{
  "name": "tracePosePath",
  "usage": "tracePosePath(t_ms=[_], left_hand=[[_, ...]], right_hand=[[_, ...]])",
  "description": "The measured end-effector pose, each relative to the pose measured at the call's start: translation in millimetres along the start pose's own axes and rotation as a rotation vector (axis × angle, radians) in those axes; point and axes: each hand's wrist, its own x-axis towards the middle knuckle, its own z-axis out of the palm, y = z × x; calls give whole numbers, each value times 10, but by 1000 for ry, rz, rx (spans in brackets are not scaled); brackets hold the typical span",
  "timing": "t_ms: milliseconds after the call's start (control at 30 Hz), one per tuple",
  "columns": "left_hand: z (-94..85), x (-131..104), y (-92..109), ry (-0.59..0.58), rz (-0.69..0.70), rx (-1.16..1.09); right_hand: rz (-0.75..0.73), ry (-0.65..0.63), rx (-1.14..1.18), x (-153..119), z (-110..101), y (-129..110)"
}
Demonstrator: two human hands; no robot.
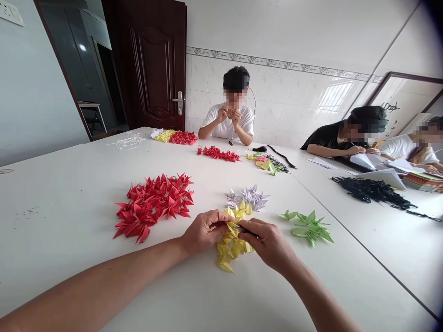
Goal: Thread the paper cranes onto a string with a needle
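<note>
My left hand [204, 230] and my right hand [268, 244] meet over a bunch of yellow paper cranes [231, 246] on the white table [69, 240]. The left fingers pinch a yellow crane at the top of the bunch. The right hand grips a thin dark thing, partly hidden, against the same bunch. A large pile of red paper cranes [154, 205] lies to the left. A small heap of white cranes [247, 197] sits just beyond my hands, and green cranes [308, 227] lie to the right.
Across the table a person in a white shirt [230, 124] holds something up with both hands. More red cranes [218, 153], yellow and red piles [175, 136] and black cords [374, 191] lie further off. Two more people sit at the right with stacked coloured paper [424, 180].
</note>
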Motion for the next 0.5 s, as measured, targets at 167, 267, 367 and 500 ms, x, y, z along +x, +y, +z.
tracePosePath(t_ms=[167, 267, 367, 500], left_hand=[[-1, 0, -13, 0, 8, -2], [-2, 2, -17, 2, 11, 6], [-4, 6, -24, 6, 32, 28], [-10, 15, -24, 21, 71, 85]], right_hand=[[-6, 5, -23, 3, -3, -15], [-6, 14, -38, -8, -7, -18], [-5, 15, -51, -14, -9, -17], [-8, 10, -60, -13, -1, -16]])
